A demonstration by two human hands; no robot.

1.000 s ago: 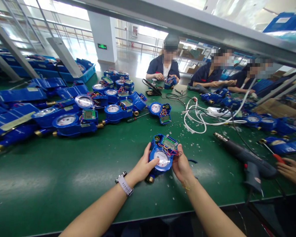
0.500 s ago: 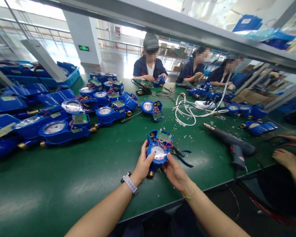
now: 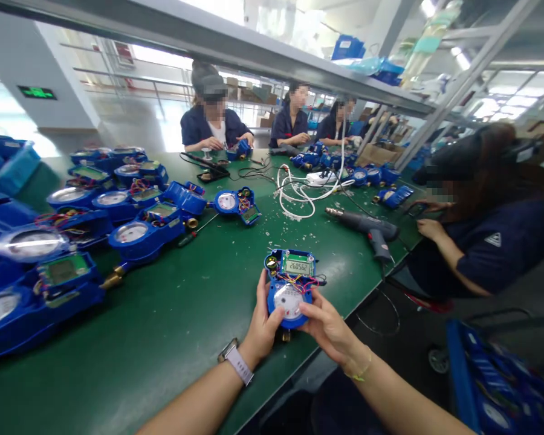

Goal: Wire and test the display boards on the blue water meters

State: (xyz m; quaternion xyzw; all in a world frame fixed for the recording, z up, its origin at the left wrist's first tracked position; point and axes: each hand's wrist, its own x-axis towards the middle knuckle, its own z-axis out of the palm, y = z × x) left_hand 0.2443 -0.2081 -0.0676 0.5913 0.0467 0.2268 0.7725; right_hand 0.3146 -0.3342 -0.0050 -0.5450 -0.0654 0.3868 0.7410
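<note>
The left hand (image 3: pixel 263 329) and right hand (image 3: pixel 329 326) clamp opposite sides of a blue water meter (image 3: pixel 290 296) above the green desk (image 3: pixel 163 338), left of a heat gun (image 3: pixel 367 229).

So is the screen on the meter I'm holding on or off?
On: the screen of the meter shows dark digits.

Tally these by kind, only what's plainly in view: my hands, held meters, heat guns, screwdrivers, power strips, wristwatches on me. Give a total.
Hands: 2 (left, right)
Held meter: 1
Heat gun: 1
Screwdriver: 1
Power strip: 1
Wristwatch: 1
Total: 7
</note>
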